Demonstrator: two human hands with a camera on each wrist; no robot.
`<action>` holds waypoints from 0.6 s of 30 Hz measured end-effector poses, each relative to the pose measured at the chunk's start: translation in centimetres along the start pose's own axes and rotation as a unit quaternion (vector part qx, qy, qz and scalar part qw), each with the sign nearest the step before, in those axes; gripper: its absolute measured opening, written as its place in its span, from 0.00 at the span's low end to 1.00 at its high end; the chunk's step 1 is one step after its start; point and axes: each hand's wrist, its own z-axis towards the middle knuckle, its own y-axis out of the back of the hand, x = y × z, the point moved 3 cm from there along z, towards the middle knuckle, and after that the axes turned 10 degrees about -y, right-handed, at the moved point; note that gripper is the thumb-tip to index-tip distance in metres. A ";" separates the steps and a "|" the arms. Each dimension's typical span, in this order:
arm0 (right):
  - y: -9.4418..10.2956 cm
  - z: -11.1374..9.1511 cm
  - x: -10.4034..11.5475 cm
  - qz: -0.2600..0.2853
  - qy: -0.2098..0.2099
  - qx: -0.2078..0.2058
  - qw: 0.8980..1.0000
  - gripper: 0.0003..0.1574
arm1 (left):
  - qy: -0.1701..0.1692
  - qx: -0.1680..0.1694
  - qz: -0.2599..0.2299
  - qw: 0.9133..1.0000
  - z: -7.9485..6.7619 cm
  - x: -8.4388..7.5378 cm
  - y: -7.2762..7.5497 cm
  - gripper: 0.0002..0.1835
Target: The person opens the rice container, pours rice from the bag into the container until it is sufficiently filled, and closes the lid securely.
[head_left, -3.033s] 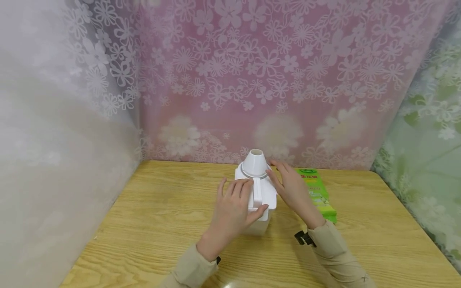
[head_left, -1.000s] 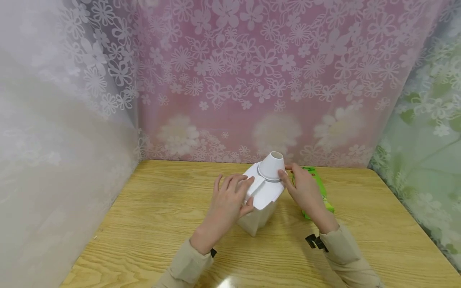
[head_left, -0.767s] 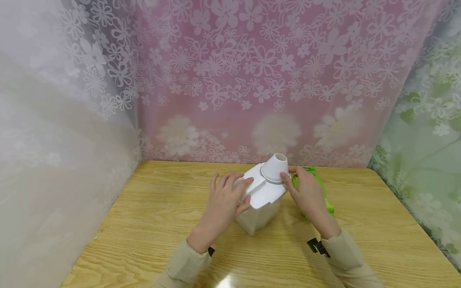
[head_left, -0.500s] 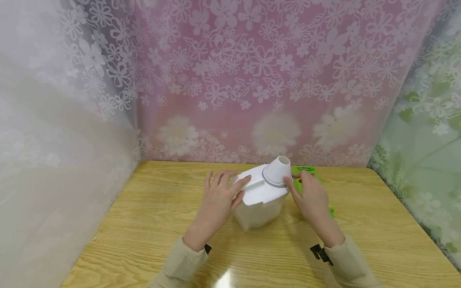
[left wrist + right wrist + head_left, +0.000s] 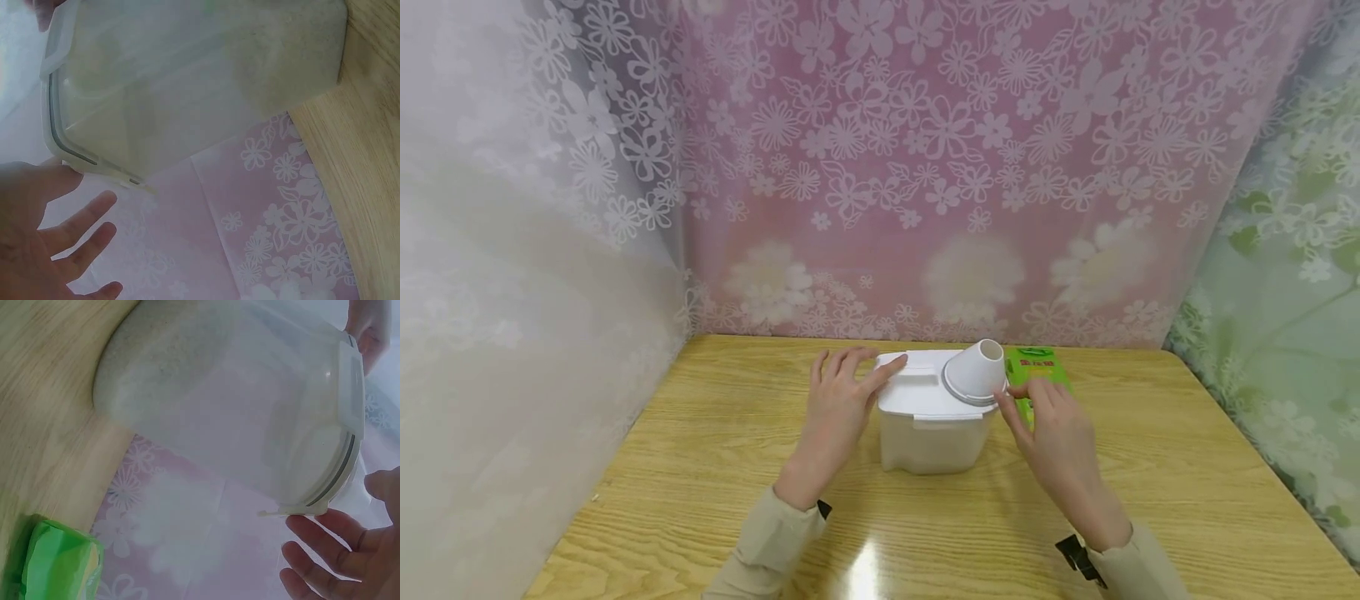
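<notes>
A translucent plastic storage container with a white lid stands upright on the table. Pale, grainy contents show low inside it in both wrist views. On the lid's right end sits a white cone-shaped cup, narrow end up, beside a raised white handle. My left hand touches the lid's left end, its fingers loosely spread in the left wrist view. My right hand is at the lid's right end; in the right wrist view its forefinger touches the rim near a clip, the other fingers loose.
A green package with printed lettering lies behind my right hand, partly hidden by it. The wooden table meets a pink flowered curtain at its back edge. Pale flowered curtains hang on both sides.
Between my hands the container has turned from end-on to lying crosswise, bringing its cone cup to the right. My left hand has shifted left, and my right hand has moved right and closer.
</notes>
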 end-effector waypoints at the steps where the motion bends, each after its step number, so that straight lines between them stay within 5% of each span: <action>1: 0.1 -0.1 0.0 0.000 0.000 0.000 1.000 0.18 | 0.001 0.001 -0.002 1.000 0.0 0.1 0.0 0.28; 6: 0.2 0.0 -0.3 0.007 -0.010 0.013 1.000 0.18 | -0.001 0.005 -0.013 1.000 -0.1 0.1 0.0 0.26; 12: -0.2 0.7 -0.9 0.019 -0.010 0.055 0.998 0.29 | 0.005 0.017 -0.006 1.000 -0.1 -0.1 0.4 0.20; 18: -1.1 1.1 -1.3 0.042 0.013 0.098 0.994 0.36 | 0.000 0.067 0.006 0.998 -0.1 -0.5 0.8 0.36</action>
